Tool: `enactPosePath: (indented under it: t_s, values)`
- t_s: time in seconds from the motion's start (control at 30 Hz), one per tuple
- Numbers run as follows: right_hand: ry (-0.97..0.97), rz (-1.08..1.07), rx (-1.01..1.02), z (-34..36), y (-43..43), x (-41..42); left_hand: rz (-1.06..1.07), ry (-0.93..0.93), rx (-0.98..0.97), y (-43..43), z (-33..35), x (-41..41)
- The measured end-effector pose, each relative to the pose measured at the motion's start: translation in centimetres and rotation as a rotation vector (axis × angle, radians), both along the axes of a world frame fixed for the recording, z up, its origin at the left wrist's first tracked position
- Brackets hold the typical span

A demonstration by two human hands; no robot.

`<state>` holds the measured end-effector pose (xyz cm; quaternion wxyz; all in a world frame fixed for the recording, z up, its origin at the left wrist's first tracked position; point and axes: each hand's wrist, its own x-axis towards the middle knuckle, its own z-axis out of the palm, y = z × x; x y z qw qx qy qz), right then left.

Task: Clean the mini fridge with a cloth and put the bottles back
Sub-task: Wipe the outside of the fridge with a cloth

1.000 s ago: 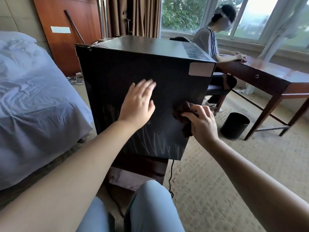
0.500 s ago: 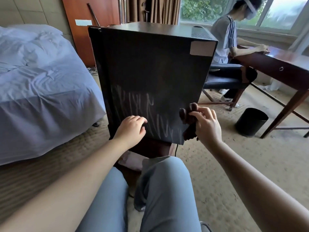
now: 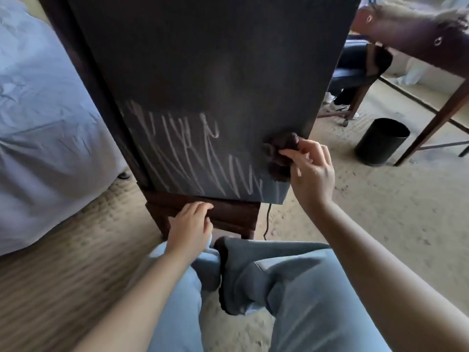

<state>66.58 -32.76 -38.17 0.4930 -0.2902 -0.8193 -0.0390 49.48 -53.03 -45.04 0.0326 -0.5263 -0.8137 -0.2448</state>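
Presently: black boxy mini fridge (image 3: 203,72), side panel, pale chalky streaks (image 3: 193,153) unwiped across its lower half. Crumpled dark brown cloth (image 3: 279,153) at the panel's lower right edge, pinched by right hand (image 3: 311,179). Left hand (image 3: 189,229) loose, empty, below fridge. Bottles unseen; cleaning judged early.

Support: low dark-brown wooden counter (image 3: 228,212) carries black box-shaped mini fridge (image 3: 215,72). Counter stands on beige textured carpet floor (image 3: 393,194); black round waste bin (image 3: 380,143) on floor, far right.
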Motion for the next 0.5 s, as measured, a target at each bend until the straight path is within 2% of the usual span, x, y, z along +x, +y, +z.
enactPosePath:
  t_s: [0.1, 0.27, 0.33, 0.43, 0.5]
  values:
    - [-0.080, 0.031, 0.056, -4.1, 0.4, 0.0, -0.025, -0.012, 0.032, 1.3, -2.1, -0.1]
    - [-0.642, 0.194, 0.001, -12.1, 2.2, 2.3, -0.047, -0.026, 0.081, 1.7, -3.7, -0.7]
    - [-0.743, 0.197, -0.059, -12.9, 2.3, 2.8, -0.035, -0.041, 0.072, 1.6, -3.7, -0.5]
    - [-0.638, 0.178, -0.036, -12.5, 2.1, 2.4, -0.005, -0.091, 0.079, 2.0, -3.4, -0.5]
    - [-0.420, 0.150, 0.033, -10.8, 1.4, 1.5, 0.011, -0.127, 0.094, 2.4, -3.4, -0.3]
